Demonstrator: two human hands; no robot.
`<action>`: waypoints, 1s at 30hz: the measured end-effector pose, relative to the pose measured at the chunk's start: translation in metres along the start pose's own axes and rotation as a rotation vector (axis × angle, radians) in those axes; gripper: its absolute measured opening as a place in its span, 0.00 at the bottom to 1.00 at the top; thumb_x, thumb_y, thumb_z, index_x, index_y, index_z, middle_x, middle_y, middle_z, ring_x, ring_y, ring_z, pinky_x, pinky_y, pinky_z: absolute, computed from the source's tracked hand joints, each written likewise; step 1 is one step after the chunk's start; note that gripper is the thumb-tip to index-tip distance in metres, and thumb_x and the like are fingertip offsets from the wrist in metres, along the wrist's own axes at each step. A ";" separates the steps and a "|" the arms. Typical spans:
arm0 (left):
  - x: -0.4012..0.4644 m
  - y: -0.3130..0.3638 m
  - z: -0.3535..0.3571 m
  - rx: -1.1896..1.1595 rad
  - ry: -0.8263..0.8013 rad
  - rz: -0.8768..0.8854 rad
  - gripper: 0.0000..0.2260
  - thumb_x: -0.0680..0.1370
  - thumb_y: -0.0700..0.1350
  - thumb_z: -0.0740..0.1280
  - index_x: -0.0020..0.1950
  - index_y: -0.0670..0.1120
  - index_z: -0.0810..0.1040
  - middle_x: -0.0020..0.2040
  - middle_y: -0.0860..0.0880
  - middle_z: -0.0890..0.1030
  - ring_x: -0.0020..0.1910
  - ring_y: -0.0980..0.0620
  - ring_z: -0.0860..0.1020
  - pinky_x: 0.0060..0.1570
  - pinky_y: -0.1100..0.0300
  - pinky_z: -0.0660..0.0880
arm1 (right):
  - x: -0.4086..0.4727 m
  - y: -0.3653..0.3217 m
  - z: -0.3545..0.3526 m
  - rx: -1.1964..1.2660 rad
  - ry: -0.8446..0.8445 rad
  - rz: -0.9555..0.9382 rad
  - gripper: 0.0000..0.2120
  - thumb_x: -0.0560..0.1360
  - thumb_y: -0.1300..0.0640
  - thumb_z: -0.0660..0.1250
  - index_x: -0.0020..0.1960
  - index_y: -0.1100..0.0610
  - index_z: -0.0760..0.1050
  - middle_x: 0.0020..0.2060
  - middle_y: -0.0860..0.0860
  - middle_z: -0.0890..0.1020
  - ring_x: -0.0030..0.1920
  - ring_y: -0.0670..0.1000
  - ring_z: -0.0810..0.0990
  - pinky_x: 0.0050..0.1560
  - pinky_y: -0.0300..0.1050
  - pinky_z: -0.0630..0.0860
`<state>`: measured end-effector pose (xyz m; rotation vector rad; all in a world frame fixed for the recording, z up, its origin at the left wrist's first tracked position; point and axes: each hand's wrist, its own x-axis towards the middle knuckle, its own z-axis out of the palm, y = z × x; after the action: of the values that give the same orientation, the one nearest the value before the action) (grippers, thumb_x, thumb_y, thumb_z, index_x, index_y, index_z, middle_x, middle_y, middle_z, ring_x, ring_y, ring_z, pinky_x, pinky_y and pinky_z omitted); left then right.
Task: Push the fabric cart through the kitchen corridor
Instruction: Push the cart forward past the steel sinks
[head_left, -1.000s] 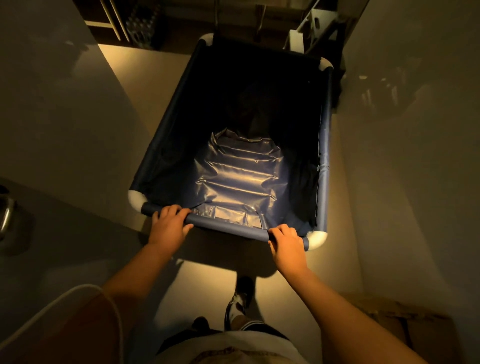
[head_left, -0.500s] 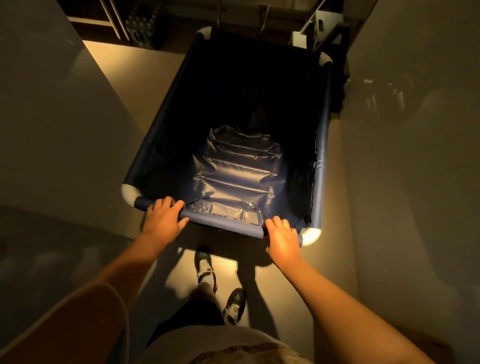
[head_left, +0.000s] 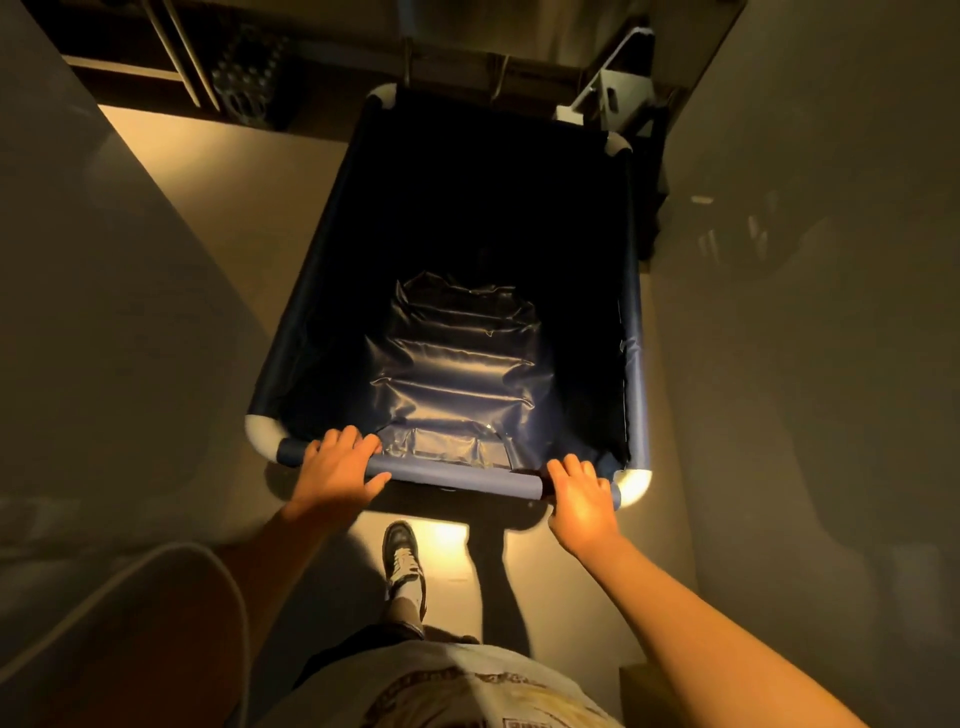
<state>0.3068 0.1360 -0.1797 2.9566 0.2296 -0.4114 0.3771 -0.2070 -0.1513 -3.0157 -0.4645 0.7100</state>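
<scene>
Darkness swallows the far half of the fabric cart (head_left: 332, 291), so its deep interior is hard to read; only the crinkled, glossy navy lining (head_left: 457, 374) on the near inner side catches light. Rounded white corner caps (head_left: 262, 428) join padded blue rails. Left hand (head_left: 337, 475) wraps closed around the near rail (head_left: 457, 475), right hand (head_left: 584, 501) curls over its other end beside the bright corner. Cart sits on the pale floor (head_left: 218, 182) between smooth grey walls, with dim shelving (head_left: 171, 62) ahead. One sneaker (head_left: 402, 558) shows below.

Navy blue fabric cart (head_left: 636, 374), white corner caps (head_left: 261, 429), black-and-white shoe (head_left: 402, 564)
</scene>
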 end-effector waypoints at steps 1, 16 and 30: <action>0.006 -0.002 -0.002 0.019 0.016 0.020 0.20 0.72 0.62 0.64 0.57 0.52 0.76 0.52 0.47 0.78 0.51 0.44 0.76 0.50 0.48 0.73 | 0.006 -0.001 -0.004 0.014 0.003 0.009 0.21 0.72 0.59 0.71 0.62 0.51 0.71 0.59 0.50 0.73 0.61 0.57 0.72 0.59 0.55 0.73; 0.096 -0.011 -0.025 -0.030 0.129 0.106 0.19 0.73 0.61 0.68 0.53 0.47 0.81 0.46 0.44 0.80 0.45 0.43 0.76 0.43 0.52 0.73 | 0.095 -0.012 -0.057 0.015 0.018 0.060 0.20 0.82 0.42 0.60 0.69 0.52 0.70 0.63 0.52 0.73 0.63 0.55 0.72 0.63 0.55 0.74; 0.167 0.009 -0.050 -0.090 0.077 -0.059 0.18 0.72 0.58 0.70 0.56 0.49 0.79 0.53 0.44 0.81 0.53 0.42 0.79 0.50 0.47 0.76 | 0.184 0.003 -0.102 0.034 -0.003 0.019 0.15 0.83 0.50 0.63 0.67 0.54 0.72 0.61 0.54 0.74 0.61 0.57 0.74 0.64 0.58 0.74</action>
<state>0.4804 0.1578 -0.1780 2.8854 0.3354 -0.2869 0.5800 -0.1510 -0.1401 -2.9921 -0.4196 0.7156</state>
